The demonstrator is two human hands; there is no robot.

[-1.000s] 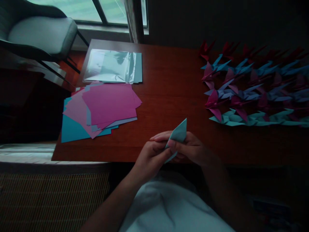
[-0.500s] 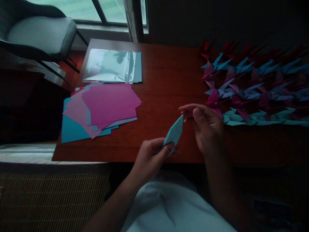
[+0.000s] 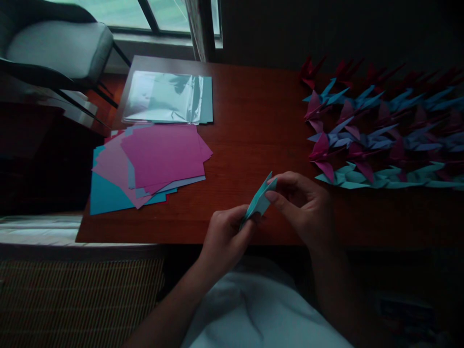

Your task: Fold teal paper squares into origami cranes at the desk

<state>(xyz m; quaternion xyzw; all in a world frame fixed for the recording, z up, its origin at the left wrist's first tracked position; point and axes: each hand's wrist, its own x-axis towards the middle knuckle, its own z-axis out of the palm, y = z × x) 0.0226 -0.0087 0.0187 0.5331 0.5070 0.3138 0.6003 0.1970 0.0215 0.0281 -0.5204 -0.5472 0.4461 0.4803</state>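
A folded piece of mint-green origami paper [image 3: 259,200] is held above the table's front edge, tilted with its tips up and to the right. My left hand [image 3: 229,233] pinches its lower end between thumb and fingers. My right hand [image 3: 306,205] grips the upper right layer with thumb and forefinger. Near the top, two tips stand slightly apart. Part of the lower end is hidden by my left fingers.
Several rows of folded paper cranes [image 3: 362,137] stand at the right. Loose coloured sheets [image 3: 165,154] lie fanned at the left, below a clear plastic packet of paper [image 3: 166,96]. A chair [image 3: 61,48] stands beyond the wooden table [image 3: 250,111].
My right hand has moved down and left from beside the paper and now pinches its upper layer. The paper's top has parted into two tips. My left hand keeps its hold.
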